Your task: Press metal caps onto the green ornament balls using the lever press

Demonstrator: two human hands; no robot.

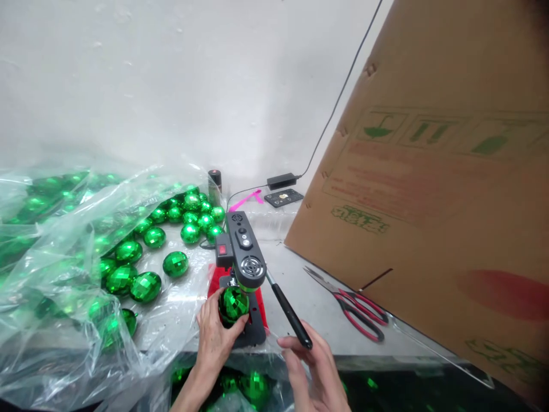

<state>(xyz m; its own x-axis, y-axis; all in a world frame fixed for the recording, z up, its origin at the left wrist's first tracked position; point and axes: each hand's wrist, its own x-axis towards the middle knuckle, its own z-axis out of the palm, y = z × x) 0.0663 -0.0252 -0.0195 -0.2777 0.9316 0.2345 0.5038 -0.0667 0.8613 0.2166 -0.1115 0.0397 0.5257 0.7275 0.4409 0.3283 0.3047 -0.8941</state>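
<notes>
My left hand [217, 329] is closed around a shiny green faceted ball [234, 303], thumb on its near right side. The ball sits under the head of a small black hand press [246, 246] with a red switch at its side. The press's dark base [256, 332] lies over a red sheet [214, 276]. From the press a lever with a black handle [291, 315] slants down to the right. My right hand [315, 366] is at the handle's lower end, thumb and fingers apart and loosely curved. Whether the fingers touch the handle is unclear.
Several green balls [175, 264] spill from a clear plastic bag [77, 240] on the left. Red-and-black scissors [351, 303] lie right, beside a large cardboard box [420, 200]. Behind the press are a phone [283, 198], power adapter [282, 181], pink strip [246, 201] and dark cylinder [215, 180].
</notes>
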